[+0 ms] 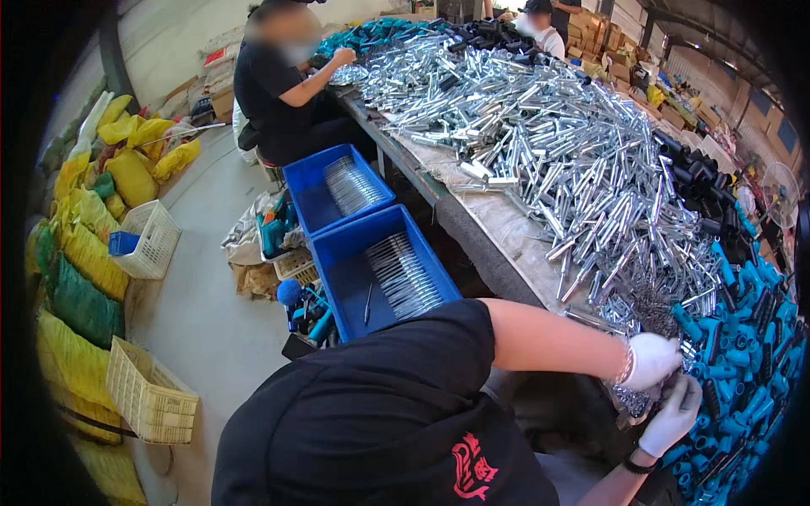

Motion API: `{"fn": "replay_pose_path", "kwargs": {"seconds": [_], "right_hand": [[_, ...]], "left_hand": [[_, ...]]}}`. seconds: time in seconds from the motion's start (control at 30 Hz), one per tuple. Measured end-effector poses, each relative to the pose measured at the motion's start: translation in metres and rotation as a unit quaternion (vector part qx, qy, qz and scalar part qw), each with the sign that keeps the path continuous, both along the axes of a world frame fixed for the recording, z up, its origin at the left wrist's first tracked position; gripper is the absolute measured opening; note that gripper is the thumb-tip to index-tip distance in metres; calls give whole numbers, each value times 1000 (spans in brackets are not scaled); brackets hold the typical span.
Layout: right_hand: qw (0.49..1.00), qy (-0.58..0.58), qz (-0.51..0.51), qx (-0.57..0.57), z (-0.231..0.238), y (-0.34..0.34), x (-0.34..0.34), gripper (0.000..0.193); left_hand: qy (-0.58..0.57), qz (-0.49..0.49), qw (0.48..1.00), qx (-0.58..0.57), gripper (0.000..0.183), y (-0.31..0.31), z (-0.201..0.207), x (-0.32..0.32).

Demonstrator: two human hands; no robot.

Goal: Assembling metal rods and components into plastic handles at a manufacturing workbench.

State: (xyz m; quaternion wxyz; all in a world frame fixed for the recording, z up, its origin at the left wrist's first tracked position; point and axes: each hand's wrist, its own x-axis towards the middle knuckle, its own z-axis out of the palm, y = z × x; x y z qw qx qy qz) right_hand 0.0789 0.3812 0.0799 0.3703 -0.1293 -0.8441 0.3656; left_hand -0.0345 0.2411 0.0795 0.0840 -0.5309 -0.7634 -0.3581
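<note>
My left hand (651, 361), in a white glove, is closed at the right edge of the table. Close below it, my right hand (675, 413), gloved too, has its fingers bent up toward the left one. Whatever they hold between them is too small and covered to make out. Shiny small metal parts (631, 400) lie under and beside the hands. Right beside them spreads a heap of teal plastic sleeves (742, 363), some with black parts. Beyond my left hand rises a large pile of silver metal tubes (591, 185), with thin springs (662, 305) at its near end.
Two blue bins (337, 325) with rows of metal rods stand beside the table (498, 223). White crates (152, 396) and yellow sacks (89, 253) line the left. A co-worker (283, 93) sits at the table's far left; another person (540, 29) is behind the pile. A fan (780, 194) stands at right.
</note>
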Motion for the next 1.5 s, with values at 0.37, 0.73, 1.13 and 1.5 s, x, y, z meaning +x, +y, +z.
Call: {"fn": "replay_pose_path", "kwargs": {"seconds": [0.37,0.73,1.13,1.5], "right_hand": [[992,-50,-89,73,-27,9,71,36],[943,107,10,-314,-27,-28,87,29],[969,0,189,-157,5,-73,32,26],[678,-450,405,-418,-63,-179,-1,31]], "left_hand": [[113,20,993,6,25,-110,0,-53],[115,77,985,-106,40,-143,-20,-58],[-192,-21,981,-12,25,-175,19,0],[-464,-71,876,-115,56,-277,-39,40]]}}
